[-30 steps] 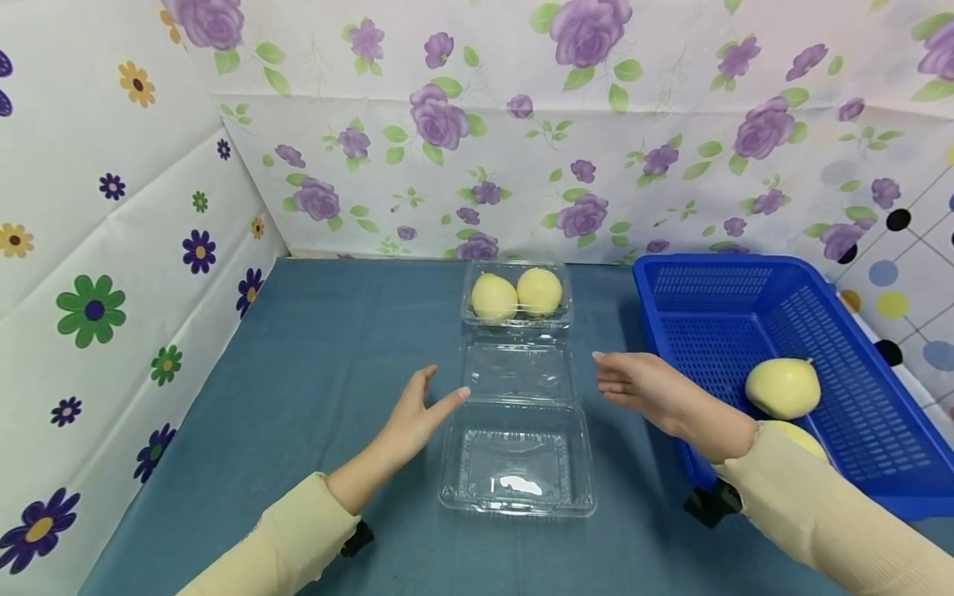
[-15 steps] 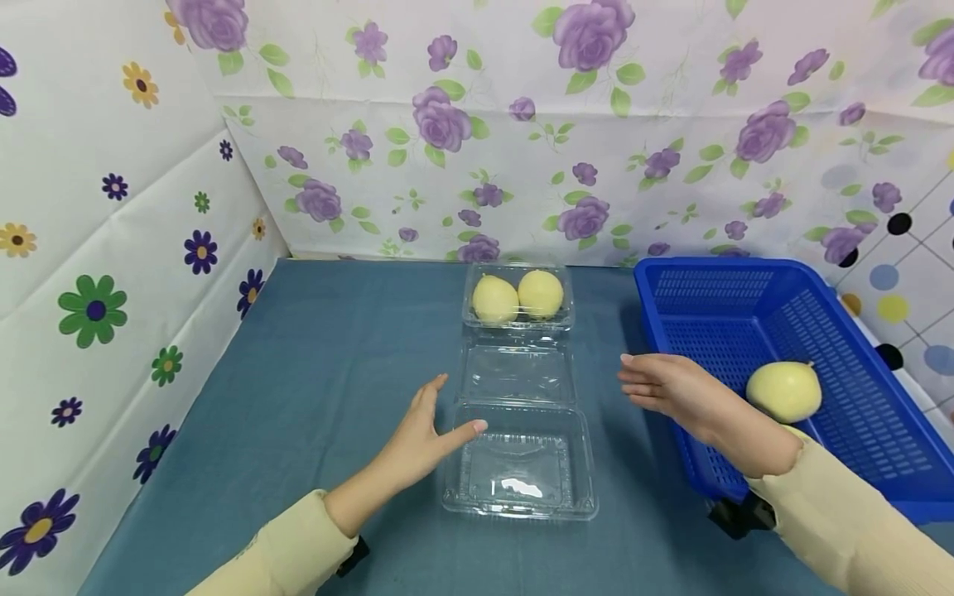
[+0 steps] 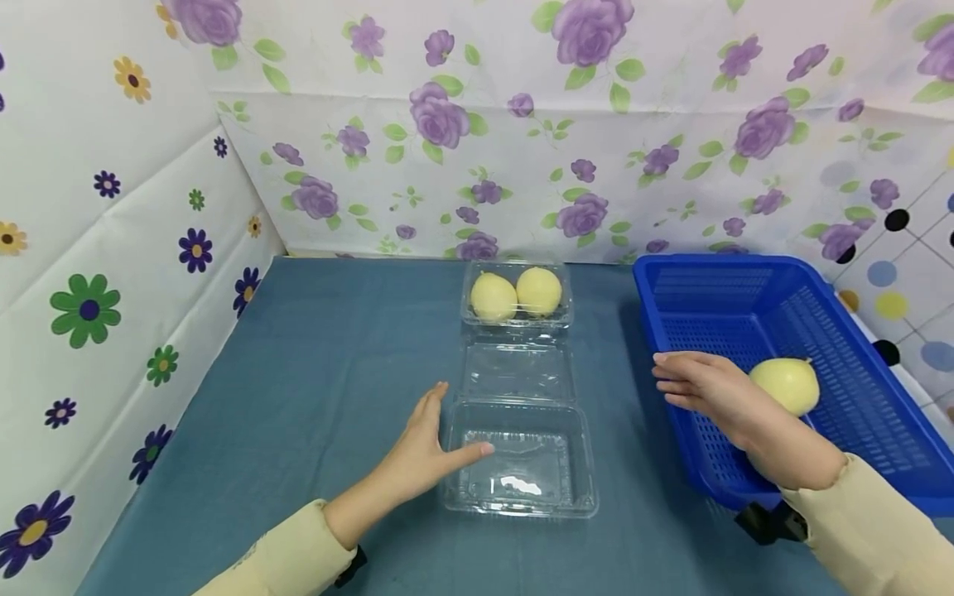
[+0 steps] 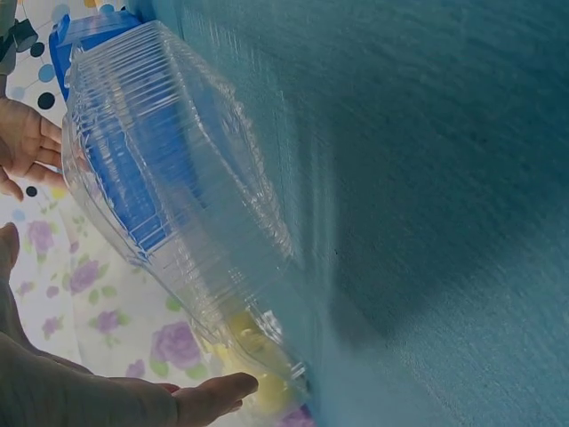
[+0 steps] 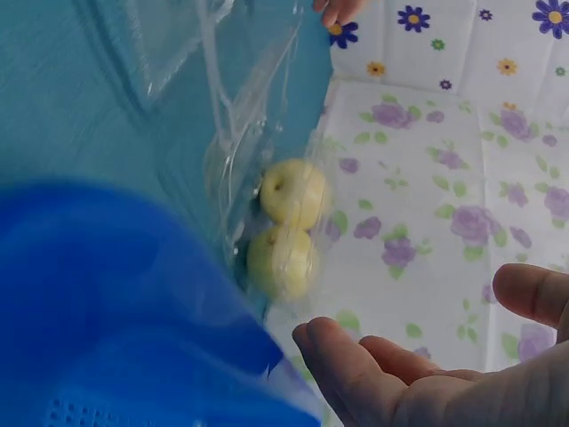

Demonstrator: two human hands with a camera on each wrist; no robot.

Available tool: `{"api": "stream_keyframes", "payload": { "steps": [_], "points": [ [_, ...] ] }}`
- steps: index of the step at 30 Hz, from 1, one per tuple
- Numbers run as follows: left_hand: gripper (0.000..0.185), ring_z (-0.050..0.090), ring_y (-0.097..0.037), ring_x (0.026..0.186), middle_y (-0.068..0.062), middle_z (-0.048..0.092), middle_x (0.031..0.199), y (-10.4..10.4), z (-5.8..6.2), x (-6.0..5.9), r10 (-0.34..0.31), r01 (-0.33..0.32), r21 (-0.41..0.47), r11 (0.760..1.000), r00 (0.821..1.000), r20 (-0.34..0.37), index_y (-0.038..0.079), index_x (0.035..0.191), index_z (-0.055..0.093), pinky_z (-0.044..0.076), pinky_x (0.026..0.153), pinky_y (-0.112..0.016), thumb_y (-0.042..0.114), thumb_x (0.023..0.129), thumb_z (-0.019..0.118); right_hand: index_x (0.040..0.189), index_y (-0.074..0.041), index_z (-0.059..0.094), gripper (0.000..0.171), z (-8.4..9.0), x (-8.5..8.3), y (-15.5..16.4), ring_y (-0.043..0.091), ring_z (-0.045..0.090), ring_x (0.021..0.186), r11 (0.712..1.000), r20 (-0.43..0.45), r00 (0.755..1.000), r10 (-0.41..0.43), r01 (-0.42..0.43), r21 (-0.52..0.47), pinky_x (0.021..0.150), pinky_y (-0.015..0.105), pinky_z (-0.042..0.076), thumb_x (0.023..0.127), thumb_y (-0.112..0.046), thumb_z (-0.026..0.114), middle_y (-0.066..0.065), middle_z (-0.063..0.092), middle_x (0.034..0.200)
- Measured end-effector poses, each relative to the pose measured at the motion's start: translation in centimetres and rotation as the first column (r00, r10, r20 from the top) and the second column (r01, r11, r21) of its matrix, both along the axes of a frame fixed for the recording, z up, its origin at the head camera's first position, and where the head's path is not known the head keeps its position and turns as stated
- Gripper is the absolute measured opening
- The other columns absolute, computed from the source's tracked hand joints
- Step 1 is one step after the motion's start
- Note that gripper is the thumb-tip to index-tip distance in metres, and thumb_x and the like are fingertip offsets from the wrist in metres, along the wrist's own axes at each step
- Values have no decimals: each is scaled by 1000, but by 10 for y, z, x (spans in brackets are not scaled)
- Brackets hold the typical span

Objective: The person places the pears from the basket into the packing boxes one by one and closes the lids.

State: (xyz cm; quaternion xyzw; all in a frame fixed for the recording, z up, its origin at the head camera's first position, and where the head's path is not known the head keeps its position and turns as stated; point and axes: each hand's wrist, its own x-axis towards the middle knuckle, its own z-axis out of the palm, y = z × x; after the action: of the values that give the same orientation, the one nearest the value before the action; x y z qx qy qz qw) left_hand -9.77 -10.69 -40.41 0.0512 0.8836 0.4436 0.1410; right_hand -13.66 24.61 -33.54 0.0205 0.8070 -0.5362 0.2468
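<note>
We see the left hand (image 3: 417, 451) resting w/ straight fingers against the left rim of the empty clear box (image 3: 522, 459), thumb on its edge; its grip is spread and holds nothing. The box lies open on the blue table (image 3: 313, 364), its lid (image 3: 517, 371) flat behind it. Further back a closed clear box w/ two yellow fruits (image 3: 516, 294) stands. The right hand (image 3: 711, 389) hovers over the near-left corner of the blue basket (image 3: 715, 290), fingers relaxed, grip spread, just beside a yellow fruit (image 3: 786, 385) inside; we cannot tell if they touch.
</note>
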Motion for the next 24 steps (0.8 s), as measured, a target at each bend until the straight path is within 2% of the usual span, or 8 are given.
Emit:
{"api": "stream_keyframes", "payload": {
  "steps": [3, 7, 9, 11, 19, 21, 24],
  "points": [
    [110, 14, -44, 143, -22, 9, 157, 0, -1, 1, -9, 9, -5, 1000, 1000, 0, 4, 153, 11, 26, 105, -67, 51, 77, 75, 147, 12, 16, 68, 0, 0, 5, 40, 34, 135, 1000, -8, 1000, -3, 3, 10, 91, 19, 49, 104, -38, 33, 33, 23, 150],
    [113, 15, -44, 142, -22, 9, 157, 1, -4, 2, -20, 20, -16, 1000, 1000, -14, 4, 153, 11, 26, 105, -66, 52, 74, 77, 147, 12, 15, 68, 0, 2, 13, 15, 52, 119, 1000, -4, 1000, -13, 13, 0, 88, 16, 49, 104, -38, 31, 33, 24, 149],
    [114, 16, -44, 142, -22, 10, 157, 1, -6, 3, -25, 24, -22, 999, 999, -28, 5, 153, 12, 26, 105, -66, 51, 72, 78, 147, 12, 14, 68, 0, 3, 17, 1, 52, 111, 1000, -9, 1000, -14, 14, 0, 87, 15, 49, 104, -38, 30, 33, 24, 149],
    [115, 16, -45, 142, -22, 10, 157, 0, -6, 5, -28, 27, -30, 999, 999, -39, 5, 153, 12, 26, 104, -67, 50, 71, 80, 147, 12, 14, 68, 0, 4, 19, -4, 51, 106, 1000, -17, 1000, -14, 15, 1, 86, 14, 49, 104, -38, 30, 33, 24, 149],
    [117, 12, -42, 144, -18, 9, 158, 0, -10, 9, -78, 77, -25, 997, 997, -29, 6, 153, 11, 26, 105, -67, 46, 70, 82, 146, 13, 14, 68, -3, 9, 33, -12, 48, 100, 999, -43, 999, -21, 22, 38, 83, 12, 48, 105, -38, 30, 35, 23, 148],
    [117, 12, -42, 143, -18, 8, 158, 0, -10, 9, -93, 92, -26, 995, 995, -25, 7, 153, 11, 27, 104, -68, 46, 69, 83, 146, 13, 15, 68, -4, 11, 39, -4, 52, 106, 996, -54, 998, -20, 25, 85, 82, 11, 48, 104, -38, 30, 36, 23, 148],
    [119, 13, -44, 143, -19, 8, 158, -1, -11, 9, -106, 105, -39, 994, 994, -22, 7, 154, 10, 28, 103, -69, 45, 68, 84, 146, 12, 16, 70, -5, 13, 47, 18, 50, 119, 987, -59, 998, -16, 26, 160, 80, 11, 48, 104, -41, 32, 35, 23, 148]
  ]
}}
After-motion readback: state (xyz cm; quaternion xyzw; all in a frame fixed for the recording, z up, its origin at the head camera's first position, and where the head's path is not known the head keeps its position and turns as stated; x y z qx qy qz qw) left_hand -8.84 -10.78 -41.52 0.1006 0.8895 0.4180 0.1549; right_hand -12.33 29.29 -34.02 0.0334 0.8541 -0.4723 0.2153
